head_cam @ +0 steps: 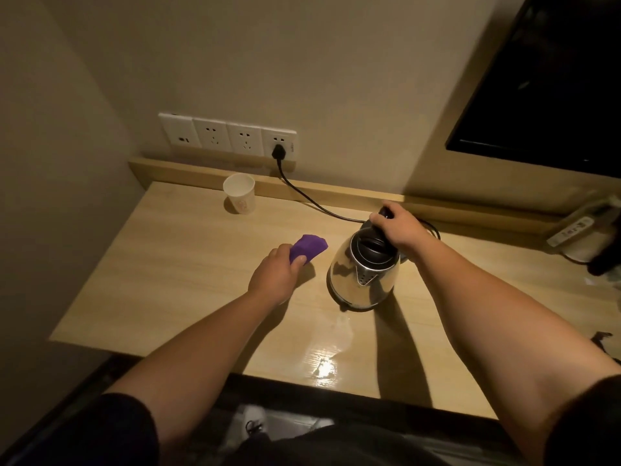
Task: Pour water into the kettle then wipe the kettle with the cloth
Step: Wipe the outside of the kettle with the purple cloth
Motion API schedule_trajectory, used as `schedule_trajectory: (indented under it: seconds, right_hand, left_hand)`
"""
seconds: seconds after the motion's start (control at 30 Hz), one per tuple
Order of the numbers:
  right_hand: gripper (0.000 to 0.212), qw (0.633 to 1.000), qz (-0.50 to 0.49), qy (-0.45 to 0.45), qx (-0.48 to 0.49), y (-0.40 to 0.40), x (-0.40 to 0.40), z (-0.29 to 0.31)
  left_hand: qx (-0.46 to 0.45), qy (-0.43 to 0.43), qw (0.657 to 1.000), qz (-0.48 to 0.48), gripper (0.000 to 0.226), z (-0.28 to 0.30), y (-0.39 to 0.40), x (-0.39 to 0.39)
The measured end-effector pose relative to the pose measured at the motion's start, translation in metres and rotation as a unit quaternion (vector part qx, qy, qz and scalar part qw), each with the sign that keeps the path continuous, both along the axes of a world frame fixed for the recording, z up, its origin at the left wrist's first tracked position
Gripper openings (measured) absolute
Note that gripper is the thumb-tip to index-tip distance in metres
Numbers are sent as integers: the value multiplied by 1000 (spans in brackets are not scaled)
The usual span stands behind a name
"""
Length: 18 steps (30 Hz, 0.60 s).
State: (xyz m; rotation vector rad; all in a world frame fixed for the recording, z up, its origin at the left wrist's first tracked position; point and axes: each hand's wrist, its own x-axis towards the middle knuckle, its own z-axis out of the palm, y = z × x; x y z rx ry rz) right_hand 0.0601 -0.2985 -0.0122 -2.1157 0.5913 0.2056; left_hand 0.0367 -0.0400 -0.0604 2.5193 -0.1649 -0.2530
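A shiny steel kettle (363,275) with a black lid stands on the wooden desk (188,297), its spout facing me. My right hand (400,230) grips the kettle's black handle from above and behind. A crumpled purple cloth (311,247) lies on the desk just left of the kettle. My left hand (275,272) holds the near end of the cloth, fingers curled round it. A white paper cup (239,193) stands upright at the back left of the desk, apart from both hands.
A black cord (312,200) runs from a wall socket strip (228,137) to behind the kettle. A wet patch (336,334) glistens on the desk in front of the kettle. A dark screen (551,95) hangs at the upper right; a remote (571,228) lies at the far right.
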Motion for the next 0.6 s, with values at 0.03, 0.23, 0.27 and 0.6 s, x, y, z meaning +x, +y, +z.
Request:
schedule_trajectory:
  seconds: [0.03, 0.23, 0.27, 0.6]
  right_hand:
    - [57, 1000, 3, 1, 0, 0, 3, -1]
    - [56, 997, -9, 52, -54, 10, 19, 0]
    - [59, 996, -16, 67, -60, 12, 21, 0]
    - [63, 998, 12, 47, -38, 17, 20, 2]
  left_hand:
    - [-6, 3, 1000, 4, 37, -1, -2, 1]
    - [-67, 19, 998, 2, 45, -16, -14, 1]
    - [-74, 27, 997, 0, 49, -19, -16, 1]
    - [-167, 60, 984, -10, 40, -38, -31, 15]
